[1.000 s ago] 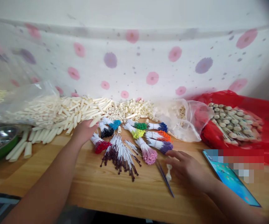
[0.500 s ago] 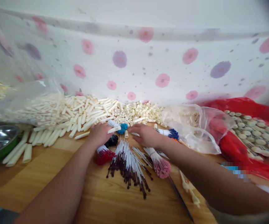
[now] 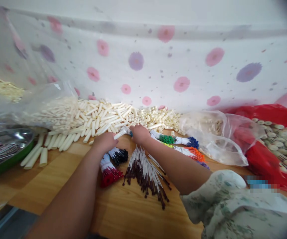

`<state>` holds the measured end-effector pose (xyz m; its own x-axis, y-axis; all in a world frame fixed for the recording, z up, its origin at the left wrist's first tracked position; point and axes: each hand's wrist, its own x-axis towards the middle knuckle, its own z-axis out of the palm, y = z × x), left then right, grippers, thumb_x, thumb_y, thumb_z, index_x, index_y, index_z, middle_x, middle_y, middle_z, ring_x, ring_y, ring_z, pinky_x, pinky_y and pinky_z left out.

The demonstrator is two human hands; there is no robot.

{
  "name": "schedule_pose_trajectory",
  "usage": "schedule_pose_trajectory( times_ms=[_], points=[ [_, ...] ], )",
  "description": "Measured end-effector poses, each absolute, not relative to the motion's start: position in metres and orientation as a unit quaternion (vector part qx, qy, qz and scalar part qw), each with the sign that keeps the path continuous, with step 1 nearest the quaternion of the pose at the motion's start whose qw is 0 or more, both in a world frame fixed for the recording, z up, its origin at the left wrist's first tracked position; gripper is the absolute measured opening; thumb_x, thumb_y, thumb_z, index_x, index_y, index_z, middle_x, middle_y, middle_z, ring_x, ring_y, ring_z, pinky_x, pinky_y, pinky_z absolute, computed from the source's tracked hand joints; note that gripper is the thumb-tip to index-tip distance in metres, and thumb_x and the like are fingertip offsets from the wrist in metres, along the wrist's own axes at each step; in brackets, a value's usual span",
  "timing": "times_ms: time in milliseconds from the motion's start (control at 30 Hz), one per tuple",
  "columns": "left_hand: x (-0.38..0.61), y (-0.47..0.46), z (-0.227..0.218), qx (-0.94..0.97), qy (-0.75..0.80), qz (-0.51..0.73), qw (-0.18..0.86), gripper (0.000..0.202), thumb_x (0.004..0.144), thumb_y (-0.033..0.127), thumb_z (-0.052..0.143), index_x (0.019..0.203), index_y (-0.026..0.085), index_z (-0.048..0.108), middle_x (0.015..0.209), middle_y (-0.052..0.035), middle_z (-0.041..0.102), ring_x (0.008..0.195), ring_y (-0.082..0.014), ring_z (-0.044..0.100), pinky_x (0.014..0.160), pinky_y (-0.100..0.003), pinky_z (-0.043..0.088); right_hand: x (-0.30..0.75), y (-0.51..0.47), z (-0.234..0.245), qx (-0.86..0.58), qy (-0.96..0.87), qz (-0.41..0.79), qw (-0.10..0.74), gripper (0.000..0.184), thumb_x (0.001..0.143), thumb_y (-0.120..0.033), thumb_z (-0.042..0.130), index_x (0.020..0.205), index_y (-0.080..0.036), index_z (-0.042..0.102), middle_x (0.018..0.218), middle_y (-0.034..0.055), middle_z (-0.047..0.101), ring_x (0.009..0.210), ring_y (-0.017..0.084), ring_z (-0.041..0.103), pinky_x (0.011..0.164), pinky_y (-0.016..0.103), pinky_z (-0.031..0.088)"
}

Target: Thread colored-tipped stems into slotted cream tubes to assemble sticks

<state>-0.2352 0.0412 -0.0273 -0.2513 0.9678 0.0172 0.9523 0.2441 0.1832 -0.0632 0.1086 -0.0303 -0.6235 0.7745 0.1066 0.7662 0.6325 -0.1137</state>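
Note:
My left hand [image 3: 106, 142] is closed around a cream plastic tube [image 3: 120, 133] that points up and to the right. Just right of the tube is my right hand [image 3: 140, 133], back upward, its fingertips bent down and mostly hidden. It covers part of a teal-tipped bundle. Below my hands lie a loose fan of white sticks with dark brown tips [image 3: 145, 172], a red-tipped bundle [image 3: 110, 172] and a black-tipped bundle [image 3: 118, 155]. Beyond my right hand are green-tipped [image 3: 166, 138], blue-tipped [image 3: 192, 142] and orange-tipped [image 3: 194, 153] bundles.
A heap of cream tubes [image 3: 101, 116] and short slotted pieces [image 3: 158, 118] lies along the patterned curtain [image 3: 195, 83]. A steel bowl with a green outside [image 3: 16, 156] stands left. Clear plastic bags [image 3: 208, 146] and a red bag [image 3: 250, 159] of cream parts are at right.
The camera view has shifted, so the scene sits further right. My right hand has moved left, nearer the tube in my left hand. The green and orange bundles have come into clearer view.

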Motion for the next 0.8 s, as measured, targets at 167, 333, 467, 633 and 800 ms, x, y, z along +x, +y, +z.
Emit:
schedule_pose_trajectory(
  times_ms=[167,333,467,633,800],
  points=[
    [-0.243,0.032,-0.008,0.532,0.831,0.159,-0.021,0.045,0.083,0.048,0.035,0.098,0.018,0.065,0.093,-0.0133,0.068,0.084,-0.0292,0.062,0.065,-0.032,0.042,-0.064,0.101,-0.019,-0.423,-0.896,0.046,0.127,0.022,0.089,-0.024,0.049,0.106,-0.014,0.058,0.107,0.0097,0.062,0.1,0.022,0.057,0.084,0.036,0.046],
    [-0.23,0.022,0.003,0.554,0.784,0.272,-0.065,0.044,0.084,0.05,0.034,0.088,0.018,0.064,0.08,-0.0069,0.067,0.076,-0.0226,0.06,0.064,-0.027,0.04,-0.067,0.067,-0.018,-0.388,-0.904,0.086,0.156,0.028,0.084,-0.023,0.049,0.109,-0.016,0.059,0.108,0.0096,0.064,0.098,0.022,0.058,0.08,0.031,0.044],
    [-0.222,0.027,-0.006,0.661,0.726,0.186,0.037,0.034,0.08,0.045,0.043,0.084,0.021,0.066,0.082,-0.0041,0.069,0.079,-0.0226,0.06,0.063,-0.026,0.04,-0.058,0.055,-0.02,-0.333,-0.925,0.142,0.112,0.036,0.075,-0.04,0.065,0.105,-0.021,0.064,0.098,0.003,0.069,0.085,0.019,0.062,0.072,0.025,0.045],
    [-0.226,0.035,-0.021,0.693,0.701,0.135,0.098,0.022,0.073,0.038,0.05,0.075,0.024,0.067,0.074,-0.0017,0.07,0.074,-0.0224,0.063,0.06,-0.025,0.04,-0.03,0.085,-0.016,-0.388,-0.905,0.143,0.101,0.024,0.094,-0.027,0.045,0.107,-0.021,0.063,0.103,0.0026,0.068,0.092,0.015,0.061,0.08,0.027,0.046],
    [-0.233,0.037,-0.021,0.667,0.73,0.131,0.074,0.02,0.072,0.035,0.051,0.069,0.022,0.066,0.071,-0.004,0.069,0.073,-0.0234,0.062,0.059,-0.027,0.039,-0.048,0.106,-0.02,-0.434,-0.894,0.104,0.042,0.028,0.09,-0.033,0.054,0.112,-0.015,0.057,0.112,0.0074,0.059,0.096,0.019,0.06,0.082,0.04,0.051]
  ],
)
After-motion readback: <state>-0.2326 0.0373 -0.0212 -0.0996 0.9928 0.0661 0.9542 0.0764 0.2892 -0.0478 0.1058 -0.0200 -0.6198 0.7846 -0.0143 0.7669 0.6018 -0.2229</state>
